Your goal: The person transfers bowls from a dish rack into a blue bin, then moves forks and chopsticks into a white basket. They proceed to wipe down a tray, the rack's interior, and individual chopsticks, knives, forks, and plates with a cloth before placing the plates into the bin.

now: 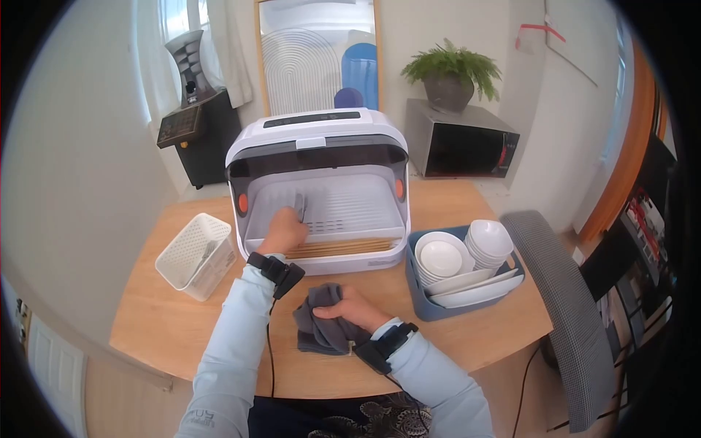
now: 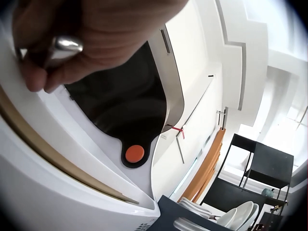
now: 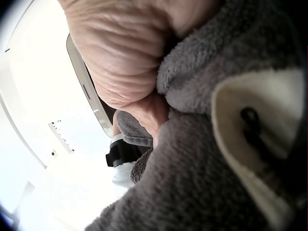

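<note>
Reaching forward into the open white dish cabinet [image 1: 318, 186], the left hand [image 1: 283, 232] curls its fingers round a shiny metal utensil [image 1: 301, 207] over the ribbed tray inside; the left wrist view shows the grip closed on that metal piece [image 2: 65, 44]. The right hand [image 1: 352, 307] rests low on the wooden bench [image 1: 146, 321], wrist bent, its grip bunched round one grey cloth [image 1: 321, 328] just in front of the cabinet. One white perforated basket [image 1: 196, 255] stands to the left. One blue bin [image 1: 431, 310] to the right holds stacked white bowls and plates, too overlapped to count.
</note>
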{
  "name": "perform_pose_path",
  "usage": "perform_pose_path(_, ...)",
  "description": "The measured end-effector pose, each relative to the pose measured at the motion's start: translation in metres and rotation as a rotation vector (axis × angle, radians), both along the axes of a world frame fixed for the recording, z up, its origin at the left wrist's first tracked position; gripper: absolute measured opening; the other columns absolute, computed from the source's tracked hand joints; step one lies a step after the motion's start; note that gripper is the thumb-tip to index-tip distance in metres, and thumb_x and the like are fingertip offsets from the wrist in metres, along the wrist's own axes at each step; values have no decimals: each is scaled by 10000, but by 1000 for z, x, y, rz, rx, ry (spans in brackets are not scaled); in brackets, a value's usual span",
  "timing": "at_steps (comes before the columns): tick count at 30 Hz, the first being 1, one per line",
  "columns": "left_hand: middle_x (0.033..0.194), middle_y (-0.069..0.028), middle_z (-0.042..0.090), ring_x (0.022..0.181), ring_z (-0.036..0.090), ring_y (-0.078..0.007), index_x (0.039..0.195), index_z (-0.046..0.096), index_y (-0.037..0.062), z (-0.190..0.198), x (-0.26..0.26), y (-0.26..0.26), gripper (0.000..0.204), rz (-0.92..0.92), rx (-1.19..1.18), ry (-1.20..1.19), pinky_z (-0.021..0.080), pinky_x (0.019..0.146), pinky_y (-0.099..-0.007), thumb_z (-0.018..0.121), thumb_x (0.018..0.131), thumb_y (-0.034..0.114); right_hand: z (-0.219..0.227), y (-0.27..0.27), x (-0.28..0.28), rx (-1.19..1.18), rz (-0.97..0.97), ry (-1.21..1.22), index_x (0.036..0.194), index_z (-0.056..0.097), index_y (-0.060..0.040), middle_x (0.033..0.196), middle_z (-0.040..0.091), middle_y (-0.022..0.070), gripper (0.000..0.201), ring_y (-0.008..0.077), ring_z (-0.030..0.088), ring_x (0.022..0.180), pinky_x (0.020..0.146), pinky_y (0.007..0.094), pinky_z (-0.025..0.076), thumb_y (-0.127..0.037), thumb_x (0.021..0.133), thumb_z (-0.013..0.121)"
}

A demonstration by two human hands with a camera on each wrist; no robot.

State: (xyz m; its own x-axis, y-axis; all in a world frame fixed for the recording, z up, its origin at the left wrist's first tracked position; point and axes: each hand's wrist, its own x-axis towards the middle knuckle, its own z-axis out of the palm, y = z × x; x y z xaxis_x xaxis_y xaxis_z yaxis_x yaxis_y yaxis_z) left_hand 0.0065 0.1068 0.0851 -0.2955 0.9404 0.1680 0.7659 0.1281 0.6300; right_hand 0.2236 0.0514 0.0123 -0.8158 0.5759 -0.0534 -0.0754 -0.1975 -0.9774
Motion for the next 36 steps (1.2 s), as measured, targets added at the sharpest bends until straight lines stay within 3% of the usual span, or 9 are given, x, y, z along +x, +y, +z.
perform_pose_path(3, 698, -262, 644, 694, 648, -424, 723, 654, -82, -10, -2, 16, 163, 29, 171, 197, 527, 672, -441, 632, 650, 62, 1, 0, 0, 17, -9, -8, 1101, 653, 33, 1007, 687, 78, 383, 158, 628, 904, 853, 280, 482, -133, 777, 773)
perform_pose_path(6, 772, -280, 644, 777, 644, -437, 770, 650, -79, 4, 2, 18, 199, -5, 38, 180, 524, 715, -450, 661, 643, 74, -2, 1, -1, 5, -15, 9, 1097, 655, 37, 1004, 688, 82, 383, 159, 628, 905, 853, 283, 482, -134, 775, 774)
perform_pose_path(12, 794, -266, 650, 803, 650, -419, 779, 653, -66, -2, -4, 21, 238, 13, 160, 343, 526, 739, -439, 711, 674, 139, -4, 2, -2, 24, -26, -17, 1093, 652, 47, 1006, 687, 89, 389, 160, 629, 906, 853, 283, 482, -146, 779, 777)
perform_pose_path(18, 739, -213, 674, 720, 670, -350, 748, 705, -34, 17, -23, 1, 304, 220, 240, 317, 523, 690, -389, 801, 697, 249, -2, 1, -1, 16, -43, -24, 1099, 649, 48, 1007, 686, 87, 400, 157, 628, 905, 854, 282, 482, -151, 778, 782)
perform_pose_path(21, 800, -217, 682, 803, 668, -373, 773, 694, -23, 29, -32, -18, 347, 179, 35, 262, 521, 713, -422, 800, 698, 299, 2, -1, -1, 17, -49, -14, 1104, 648, 43, 1010, 686, 88, 398, 162, 629, 908, 854, 282, 482, -146, 779, 779)
perform_pose_path(25, 769, -203, 679, 748, 665, -357, 794, 701, -20, 27, -33, -47, 328, 96, 51, 147, 518, 680, -399, 800, 718, 283, 1, 0, 0, 31, -76, -49, 1114, 645, 39, 1019, 685, 92, 400, 170, 632, 920, 856, 283, 484, -135, 778, 777)
perform_pose_path(29, 728, -209, 656, 754, 653, -372, 757, 673, -31, 26, -50, -78, 257, 216, 260, 183, 506, 669, -421, 762, 734, 208, 8, -3, -1, 5, -71, -31, 1117, 643, 36, 1027, 684, 93, 394, 172, 632, 930, 865, 288, 486, -115, 776, 773)
perform_pose_path(32, 772, -213, 657, 789, 650, -383, 770, 653, -30, 22, -92, -101, 195, 415, 336, 454, 508, 687, -437, 712, 752, 155, 4, -2, -3, -17, -70, -18, 1101, 648, 36, 1013, 687, 91, 371, 171, 636, 911, 856, 292, 493, -98, 777, 768)
perform_pose_path(36, 920, -211, 677, 899, 651, -370, 866, 679, -2, 3, -151, -126, 189, 463, -110, 623, 508, 753, -433, 617, 804, 165, -4, 1, -3, 0, -84, -39, 1075, 653, 46, 985, 689, 89, 347, 168, 640, 871, 819, 286, 505, -96, 779, 765)
